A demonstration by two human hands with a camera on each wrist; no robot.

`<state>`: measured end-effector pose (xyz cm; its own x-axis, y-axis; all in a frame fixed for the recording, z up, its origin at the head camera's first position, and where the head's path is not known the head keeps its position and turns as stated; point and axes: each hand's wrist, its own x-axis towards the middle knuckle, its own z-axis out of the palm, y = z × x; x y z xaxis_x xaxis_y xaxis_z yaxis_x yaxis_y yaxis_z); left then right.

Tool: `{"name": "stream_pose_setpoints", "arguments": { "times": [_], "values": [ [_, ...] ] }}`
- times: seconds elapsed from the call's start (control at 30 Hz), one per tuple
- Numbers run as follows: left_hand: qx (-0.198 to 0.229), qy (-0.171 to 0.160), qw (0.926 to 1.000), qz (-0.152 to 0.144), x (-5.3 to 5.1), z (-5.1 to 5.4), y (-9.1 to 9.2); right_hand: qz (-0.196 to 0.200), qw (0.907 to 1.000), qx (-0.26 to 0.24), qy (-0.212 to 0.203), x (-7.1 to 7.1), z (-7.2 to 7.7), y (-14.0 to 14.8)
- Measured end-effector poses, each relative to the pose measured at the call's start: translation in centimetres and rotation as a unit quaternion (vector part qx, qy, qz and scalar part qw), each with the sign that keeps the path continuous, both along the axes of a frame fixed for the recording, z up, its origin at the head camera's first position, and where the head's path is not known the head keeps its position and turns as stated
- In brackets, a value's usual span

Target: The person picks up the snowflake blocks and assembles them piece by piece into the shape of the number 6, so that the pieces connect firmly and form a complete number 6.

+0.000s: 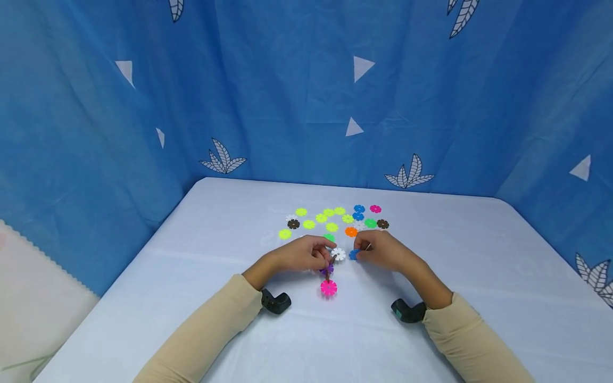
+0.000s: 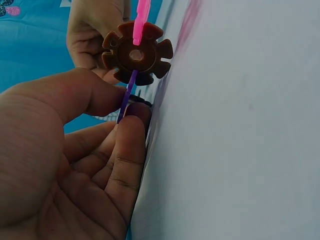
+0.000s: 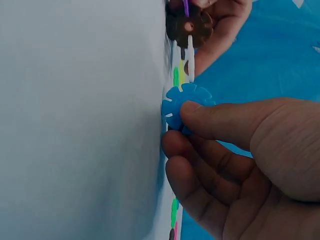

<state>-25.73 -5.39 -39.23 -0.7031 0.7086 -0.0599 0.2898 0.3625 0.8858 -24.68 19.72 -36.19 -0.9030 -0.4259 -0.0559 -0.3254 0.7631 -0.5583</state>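
A chain of notched discs is pinched at its purple disc [image 2: 128,95] by the left hand [image 1: 306,254]. In the left wrist view a brown disc [image 2: 136,54] joins the purple one to a pink disc [image 2: 142,20]. The head view puts the pink disc [image 1: 328,288] at the near end and a white disc [image 1: 338,254] at the far end. Between thumb and fingers the right hand [image 1: 383,250] holds a blue disc [image 3: 175,106], just right of the white disc and apart from it. Another brown disc [image 3: 192,26] links the purple and white ones.
Loose discs in yellow, green, blue, brown, white and pink lie beyond the hands, among them an orange disc [image 1: 351,232]. A white cloth covers the table [image 1: 220,223]. Dark devices [image 1: 276,302] are at both wrists. A blue curtain [image 1: 297,96] hangs behind.
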Motion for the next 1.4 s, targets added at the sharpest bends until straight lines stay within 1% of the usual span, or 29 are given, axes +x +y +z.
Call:
{"name": "stream_pose_setpoints", "arguments": {
  "times": [0.17,0.3,0.4,0.57,0.8,1.03,1.13,1.23,1.4],
  "values": [
    [0.006,0.002,1.0000,-0.006,0.0,0.0,0.0,0.005,0.9999,-0.008,0.007,0.2,-0.3,-0.6],
    [-0.001,0.006,1.0000,-0.001,0.0,0.0,0.0,0.005,0.9997,-0.006,0.025,0.2,-0.5,-0.6],
    [-0.004,0.006,1.0000,0.003,0.0,0.0,0.0,0.017,0.9990,-0.009,0.040,0.2,-0.6,-0.7],
    [-0.001,0.004,1.0000,0.003,0.1,-0.1,0.0,0.031,0.9981,-0.017,0.051,0.4,-0.6,-0.8],
    [0.008,0.000,1.0000,0.000,0.0,-0.2,0.0,0.037,0.9959,-0.004,0.083,0.4,-0.5,-1.1],
    [0.010,0.001,0.9999,-0.007,0.0,-0.1,-0.1,0.042,0.9966,-0.009,0.070,0.6,-0.4,-1.2],
    [0.004,0.011,0.9999,0.004,-0.1,-0.1,-0.2,0.042,0.9966,-0.011,0.071,0.6,-0.4,-1.3],
    [0.009,0.017,0.9996,0.020,-0.1,-0.1,-0.3,0.034,0.9969,-0.015,0.069,0.6,-0.4,-1.4],
    [0.039,0.004,0.9989,0.026,-0.1,-0.2,-0.2,0.032,0.9971,-0.026,0.064,0.7,-0.4,-1.5]
  ]
}}
